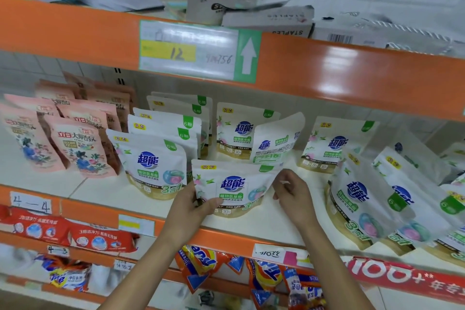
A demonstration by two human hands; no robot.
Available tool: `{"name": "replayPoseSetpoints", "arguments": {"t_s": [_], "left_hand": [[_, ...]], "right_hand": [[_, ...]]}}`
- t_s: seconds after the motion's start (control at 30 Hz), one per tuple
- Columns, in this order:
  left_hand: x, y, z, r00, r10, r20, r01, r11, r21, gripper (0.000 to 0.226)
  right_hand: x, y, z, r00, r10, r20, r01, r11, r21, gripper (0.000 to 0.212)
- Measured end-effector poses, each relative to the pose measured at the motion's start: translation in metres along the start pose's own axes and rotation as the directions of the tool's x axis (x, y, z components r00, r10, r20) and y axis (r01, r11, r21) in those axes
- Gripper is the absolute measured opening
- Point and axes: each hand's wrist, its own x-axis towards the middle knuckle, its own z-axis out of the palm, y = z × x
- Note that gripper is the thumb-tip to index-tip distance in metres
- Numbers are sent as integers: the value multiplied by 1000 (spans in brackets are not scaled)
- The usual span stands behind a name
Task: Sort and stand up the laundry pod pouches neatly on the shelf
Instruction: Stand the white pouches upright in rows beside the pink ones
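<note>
Head view: the left hand [187, 205] grips the lower left corner of a white pouch [232, 185], thumb across its front. The right hand [292, 192] pinches its upper right corner, likely to square it upright at the front of the shelf [254, 225] beside the standing row [151, 161]. The leaning pouches [362, 199] to the right probably await sorting.

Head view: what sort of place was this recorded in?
Probably a shop or supermarket aisle. Orange-edged shelves carry a handwritten price label marked 12, rows of identical white laundry pod pouches beside pink pouches, and detergent bags below. The left hand and right hand hold the front pouch.
</note>
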Motion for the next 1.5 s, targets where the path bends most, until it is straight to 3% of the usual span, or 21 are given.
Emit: {"name": "replayPoseSetpoints", "arguments": {"t_s": [0.07, 0.2, 0.37, 0.57, 0.7, 0.77, 0.93, 1.0, 1.17, 1.33, 1.5], "left_hand": [[0, 0, 1, 1000, 3, -7, -3, 1000, -3, 29], [-1, -1, 3, 999, 1, -36, 0, 1000, 16, 28], [-5, -3, 0, 997, 1, -74, 0, 1000, 21, 29], [-9, -4, -5, 996, 2, -92, 3, 999, 50, 29], [-10, -3, -4, 994, -9, -108, 16, 998, 56, 29], [-10, -3, -4, 995, -15, -103, 21, 998, 62, 28], [-10, 0, -4, 995, -11, -95, 17, 998, 66, 28], [-10, 0, -5, 995, -12, -94, 18, 998, 61, 28], [-11, 0, -5, 996, -5, -88, 10, 998, 61, 30], [-11, 0, -5, 997, -1, -82, 6, 998, 56, 29], [-10, -1, -4, 997, 0, -83, 4, 999, 42, 28]], "right_hand": [[11, 0, -5, 999, -19, -31, 18, 1000, -26, 18], [23, 3, 1, 999, -36, -31, 27, 969, -246, 8], [21, 2, 25, 979, 5, 205, 71, 929, -363, 47], [28, 5, 26, 933, -4, 359, 167, 889, -426, 38], [35, -4, 28, 945, 129, 301, -27, 946, -322, 41], [37, -2, 30, 955, 93, 281, 19, 929, -369, 38], [30, -4, 26, 954, -42, 297, 228, 746, -626, 47], [28, -4, 24, 963, -98, 249, 253, 644, -722, 37], [24, 5, 19, 959, -235, 158, 265, 543, -797, 16], [21, 13, 6, 964, -263, 36, 168, 501, -849, 13], [11, 15, -17, 969, -220, -114, 26, 549, -835, 17]]}}
